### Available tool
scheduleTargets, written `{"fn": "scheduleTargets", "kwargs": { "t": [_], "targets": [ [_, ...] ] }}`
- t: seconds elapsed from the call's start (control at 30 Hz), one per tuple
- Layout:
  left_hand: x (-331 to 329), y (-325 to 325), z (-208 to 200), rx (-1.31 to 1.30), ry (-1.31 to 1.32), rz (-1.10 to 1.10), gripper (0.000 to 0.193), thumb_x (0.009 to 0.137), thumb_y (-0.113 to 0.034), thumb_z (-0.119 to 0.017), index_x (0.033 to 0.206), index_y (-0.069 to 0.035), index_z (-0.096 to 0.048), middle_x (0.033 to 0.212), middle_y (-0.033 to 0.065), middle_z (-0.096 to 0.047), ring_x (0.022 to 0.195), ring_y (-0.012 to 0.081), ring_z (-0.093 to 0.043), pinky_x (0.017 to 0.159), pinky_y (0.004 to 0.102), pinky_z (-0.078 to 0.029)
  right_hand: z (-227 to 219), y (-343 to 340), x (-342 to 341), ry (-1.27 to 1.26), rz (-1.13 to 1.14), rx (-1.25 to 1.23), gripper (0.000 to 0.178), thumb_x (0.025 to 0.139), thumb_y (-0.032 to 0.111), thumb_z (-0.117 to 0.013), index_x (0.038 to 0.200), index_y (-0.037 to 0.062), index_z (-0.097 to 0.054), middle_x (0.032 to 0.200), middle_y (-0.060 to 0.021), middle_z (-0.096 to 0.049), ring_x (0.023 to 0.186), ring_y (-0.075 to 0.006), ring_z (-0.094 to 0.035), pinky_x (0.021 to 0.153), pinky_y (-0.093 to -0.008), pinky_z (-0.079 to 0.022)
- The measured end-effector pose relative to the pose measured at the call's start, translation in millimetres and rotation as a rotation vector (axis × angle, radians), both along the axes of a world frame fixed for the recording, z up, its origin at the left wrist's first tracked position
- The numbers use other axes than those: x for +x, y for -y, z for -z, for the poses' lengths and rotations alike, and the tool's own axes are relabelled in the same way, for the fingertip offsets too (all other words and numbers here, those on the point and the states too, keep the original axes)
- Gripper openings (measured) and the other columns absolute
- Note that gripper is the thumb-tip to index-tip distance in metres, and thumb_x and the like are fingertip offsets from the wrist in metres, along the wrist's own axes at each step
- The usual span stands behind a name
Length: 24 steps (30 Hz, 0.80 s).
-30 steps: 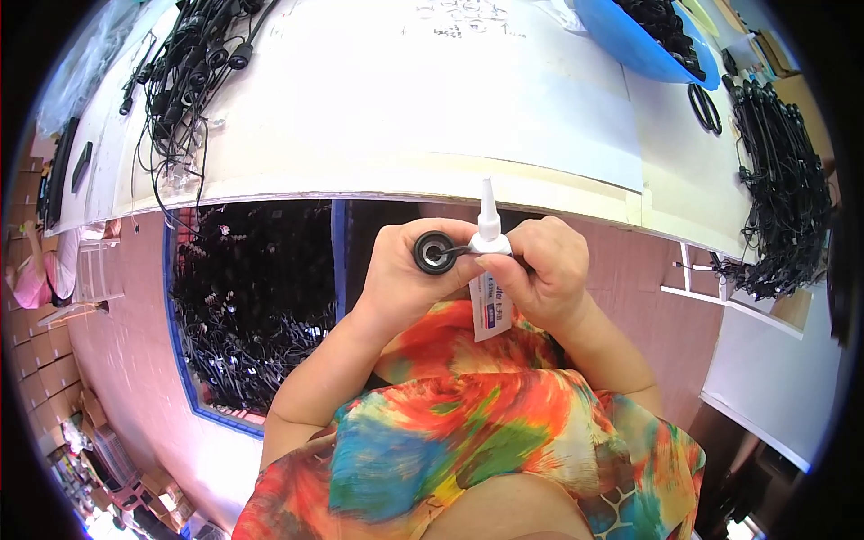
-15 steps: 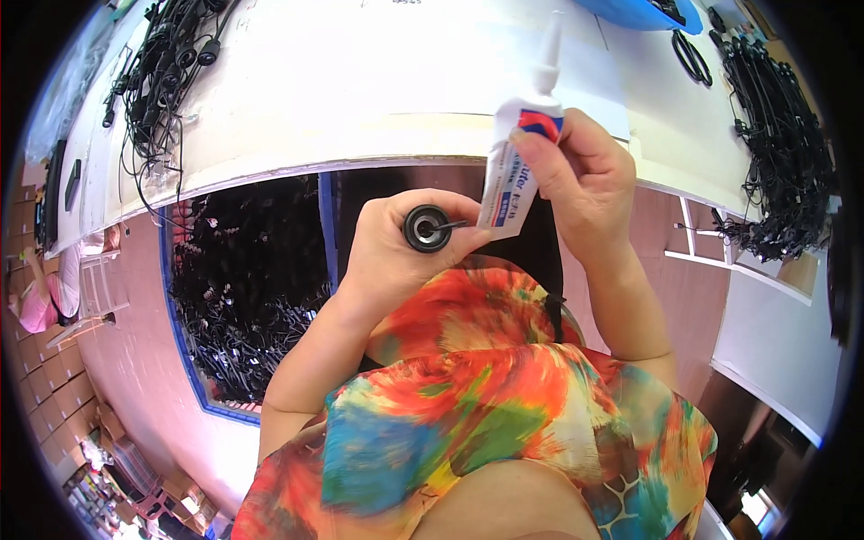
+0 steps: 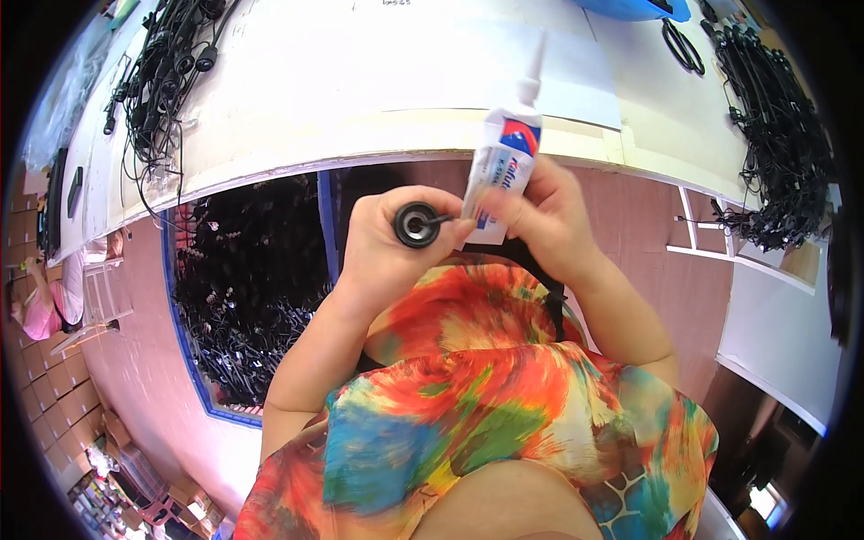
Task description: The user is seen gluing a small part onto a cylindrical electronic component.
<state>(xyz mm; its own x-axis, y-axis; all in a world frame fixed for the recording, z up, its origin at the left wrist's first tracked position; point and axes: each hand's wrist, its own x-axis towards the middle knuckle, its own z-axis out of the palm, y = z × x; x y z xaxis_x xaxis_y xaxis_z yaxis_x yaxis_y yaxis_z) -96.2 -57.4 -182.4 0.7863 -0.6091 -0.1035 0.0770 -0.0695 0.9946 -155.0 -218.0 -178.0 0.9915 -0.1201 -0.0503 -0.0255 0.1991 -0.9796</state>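
Note:
My left hand [image 3: 382, 236] is closed around a black round socket [image 3: 417, 224], whose open end faces up and shows a pale, metallic inside. A short dark lead or pin runs from the socket toward my left fingertips. Those fingertips also touch the bottom end of a white glue tube [image 3: 493, 171] with a red and blue label. The tube stands nearly upright, its long pointed white nozzle upward. My right hand [image 3: 549, 220], slightly blurred, grips the lower part of the tube from the right, thumb across its front.
A white worktable [image 3: 360, 99] lies ahead. Black cables with sockets [image 3: 171, 72] are heaped at its left, and bundled black cables [image 3: 774, 135] at its right, near a blue basin [image 3: 634, 7]. Below the table edge stands a blue-framed bin [image 3: 243, 297] of black cables. A person in pink [image 3: 40, 310] is far left.
My right hand has slid down the tube from near its shoulder to its lower part. The tube has shifted left and slightly down; the socket moved slightly left.

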Motion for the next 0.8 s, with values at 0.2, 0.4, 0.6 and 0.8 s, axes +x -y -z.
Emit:
{"fn": "scheduleTargets", "kwargs": {
  "t": [0.2,0.4,0.6,0.8],
  "targets": [
    [-5.2,0.8,0.2,0.015,0.059,0.044,0.009,0.071,-0.004,-0.068,0.076,0.000,-0.062,0.064,-0.0001,-0.059,0.062,0.0025,-0.051,0.056,0.0184,-0.042,0.9,5.1,1.5,0.099,0.012,-0.059,0.011,0.083,0.011,-0.058,0.089,0.0025,-0.058,0.078,0.0019,-0.058,0.072,-0.0052,-0.052,0.064,-0.0211,-0.044],
    [1.4,-3.5,-1.5,0.037,0.054,0.085,0.013,0.070,-0.005,-0.068,0.081,0.001,-0.062,0.068,0.0002,-0.059,0.065,0.0037,-0.051,0.059,0.0189,-0.043,-0.8,2.3,6.6,0.114,0.074,-0.374,0.015,0.085,0.015,-0.054,0.084,0.0007,-0.058,0.070,-0.0024,-0.058,0.064,-0.0076,-0.052,0.060,-0.0231,-0.044],
    [12.0,-0.6,-6.6,-0.071,0.255,-0.100,0.023,0.071,-0.005,-0.069,0.093,-0.001,-0.062,0.079,0.0032,-0.061,0.066,0.0052,-0.056,0.060,0.0204,-0.047,1.6,-11.9,3.9,0.173,-0.007,-0.508,0.025,0.090,0.020,-0.044,0.084,-0.0015,-0.056,0.067,-0.0143,-0.054,0.057,-0.0232,-0.051,0.054,-0.0288,-0.041],
    [7.5,-3.7,-2.4,-0.060,0.271,-0.183,0.018,0.070,-0.006,-0.071,0.086,-0.002,-0.064,0.075,0.0045,-0.064,0.069,0.0078,-0.060,0.063,0.0210,-0.048,5.0,-14.1,5.8,0.195,-0.033,-0.595,0.025,0.089,0.020,-0.045,0.076,-0.0009,-0.052,0.062,-0.0147,-0.047,0.055,-0.0279,-0.049,0.051,-0.0321,-0.040]
  ]
}}
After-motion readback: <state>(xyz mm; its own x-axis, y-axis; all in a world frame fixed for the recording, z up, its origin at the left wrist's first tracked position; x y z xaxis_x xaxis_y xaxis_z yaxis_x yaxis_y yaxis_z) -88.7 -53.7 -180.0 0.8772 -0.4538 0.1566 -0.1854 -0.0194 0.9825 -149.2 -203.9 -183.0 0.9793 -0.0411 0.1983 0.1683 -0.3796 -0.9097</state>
